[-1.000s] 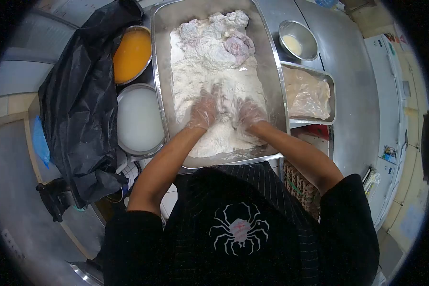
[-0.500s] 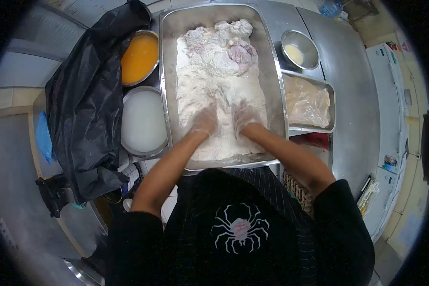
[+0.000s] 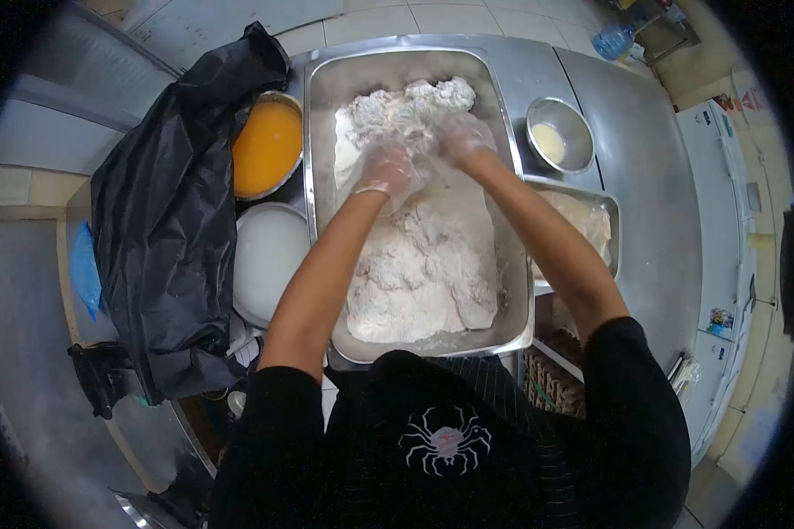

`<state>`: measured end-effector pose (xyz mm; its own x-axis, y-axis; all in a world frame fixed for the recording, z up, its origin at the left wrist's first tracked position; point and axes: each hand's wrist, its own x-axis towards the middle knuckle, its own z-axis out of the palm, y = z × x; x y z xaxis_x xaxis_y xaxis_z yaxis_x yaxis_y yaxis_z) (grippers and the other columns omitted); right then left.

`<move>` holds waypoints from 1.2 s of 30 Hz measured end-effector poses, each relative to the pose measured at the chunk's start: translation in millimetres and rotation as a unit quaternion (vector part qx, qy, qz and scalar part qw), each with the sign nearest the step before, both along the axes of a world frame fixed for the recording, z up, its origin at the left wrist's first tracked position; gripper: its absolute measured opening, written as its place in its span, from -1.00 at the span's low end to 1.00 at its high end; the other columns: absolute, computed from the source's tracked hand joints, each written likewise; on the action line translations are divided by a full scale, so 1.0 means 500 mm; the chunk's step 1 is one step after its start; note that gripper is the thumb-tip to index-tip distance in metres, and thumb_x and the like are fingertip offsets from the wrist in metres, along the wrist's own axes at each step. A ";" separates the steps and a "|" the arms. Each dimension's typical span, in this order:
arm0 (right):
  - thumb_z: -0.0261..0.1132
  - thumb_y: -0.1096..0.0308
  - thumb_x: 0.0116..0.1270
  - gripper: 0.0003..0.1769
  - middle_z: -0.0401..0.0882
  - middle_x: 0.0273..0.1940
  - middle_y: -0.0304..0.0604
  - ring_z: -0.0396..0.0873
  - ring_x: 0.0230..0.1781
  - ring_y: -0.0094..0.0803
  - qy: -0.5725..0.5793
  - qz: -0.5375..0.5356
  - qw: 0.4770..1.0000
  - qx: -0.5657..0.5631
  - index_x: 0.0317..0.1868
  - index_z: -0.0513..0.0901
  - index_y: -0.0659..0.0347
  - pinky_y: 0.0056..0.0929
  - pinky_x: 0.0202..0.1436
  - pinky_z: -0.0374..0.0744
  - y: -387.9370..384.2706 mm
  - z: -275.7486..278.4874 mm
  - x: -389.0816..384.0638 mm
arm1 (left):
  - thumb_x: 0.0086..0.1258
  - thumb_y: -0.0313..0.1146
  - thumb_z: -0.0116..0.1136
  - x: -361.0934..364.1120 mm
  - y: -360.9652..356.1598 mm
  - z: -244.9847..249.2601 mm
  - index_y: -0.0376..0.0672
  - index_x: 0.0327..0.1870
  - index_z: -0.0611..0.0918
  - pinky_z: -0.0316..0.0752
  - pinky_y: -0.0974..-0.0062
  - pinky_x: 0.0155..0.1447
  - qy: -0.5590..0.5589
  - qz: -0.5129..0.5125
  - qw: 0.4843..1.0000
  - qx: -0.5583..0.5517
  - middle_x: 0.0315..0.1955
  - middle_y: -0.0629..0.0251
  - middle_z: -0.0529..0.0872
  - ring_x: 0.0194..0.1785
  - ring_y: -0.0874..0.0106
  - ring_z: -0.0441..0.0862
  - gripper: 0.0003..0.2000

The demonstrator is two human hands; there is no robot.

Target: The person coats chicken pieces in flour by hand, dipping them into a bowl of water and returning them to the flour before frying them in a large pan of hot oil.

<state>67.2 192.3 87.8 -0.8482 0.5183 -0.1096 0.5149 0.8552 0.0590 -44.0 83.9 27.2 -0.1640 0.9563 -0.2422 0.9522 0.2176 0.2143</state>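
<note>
A deep steel tray (image 3: 505,300) holds white flour (image 3: 393,322) and several lumpy flour-coated pieces, seemingly meat. One group of coated pieces (image 3: 454,91) lies at the far end, and more coated pieces (image 3: 428,251) lie in the near half. Both my hands wear clear plastic gloves and are over the far half of the tray. My left hand (image 3: 390,169) is low over the flour, its fingertips hidden. My right hand (image 3: 461,138) is beside it, close to the far pieces and smeared by motion. What either hand grips cannot be made out.
Left of the tray stand a bowl of orange liquid (image 3: 267,145) and a bowl of whitish liquid (image 3: 271,260), beside black plastic sheeting (image 3: 168,220). To the right are a small steel bowl (image 3: 575,141) and a shallow tray with a plastic-covered pale item (image 3: 582,216).
Both hands have moved from the near half to the far half of the tray. Coated pieces now lie in the near half, where loose flour was. The view has shifted slightly.
</note>
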 end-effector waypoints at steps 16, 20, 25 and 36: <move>0.15 0.24 0.09 -0.58 0.44 -0.01 -0.03 0.45 -0.04 -0.19 0.152 0.003 0.978 -0.142 0.00 0.44 0.11 -0.31 0.04 0.40 0.108 0.053 0.002 | 0.05 -0.24 0.16 -0.014 -0.106 0.128 -0.33 0.02 0.41 0.37 0.36 0.08 -0.233 0.051 0.971 0.031 -0.08 -0.07 0.51 -0.02 0.13 0.48 -0.49; -0.04 0.29 0.21 -0.61 0.49 -0.19 0.05 0.48 -0.18 -0.18 0.125 -0.047 0.989 -0.063 0.03 0.43 0.21 -0.31 -0.06 0.44 0.024 0.058 0.086 | 0.03 -0.12 0.22 -0.020 -0.078 0.120 -0.38 0.10 0.33 0.30 0.44 0.14 -0.399 0.103 0.910 0.035 0.00 -0.10 0.45 0.07 0.18 0.43 -0.34; 0.09 0.27 0.14 -0.62 0.50 -0.13 0.04 0.53 -0.22 -0.16 -0.087 -0.122 0.982 -0.111 -0.01 0.44 0.17 -0.25 -0.15 0.50 -0.117 -0.022 0.164 | 0.07 0.09 0.05 -0.058 -0.023 -0.021 -0.38 0.10 0.34 0.20 0.31 0.22 0.037 0.030 0.998 -0.030 0.07 -0.12 0.37 0.18 0.11 0.30 -0.29; 0.15 0.27 0.07 -0.42 0.41 0.01 -0.09 0.46 -0.07 -0.23 -0.002 -0.110 0.988 -0.112 0.15 0.28 0.14 -0.31 -0.14 0.48 -0.160 -0.008 0.218 | 0.17 -0.12 -0.08 -0.135 0.029 -0.141 -0.14 -0.08 0.53 0.35 0.29 0.05 0.080 -0.107 0.990 -0.052 -0.14 0.10 0.57 0.01 0.19 0.47 -0.62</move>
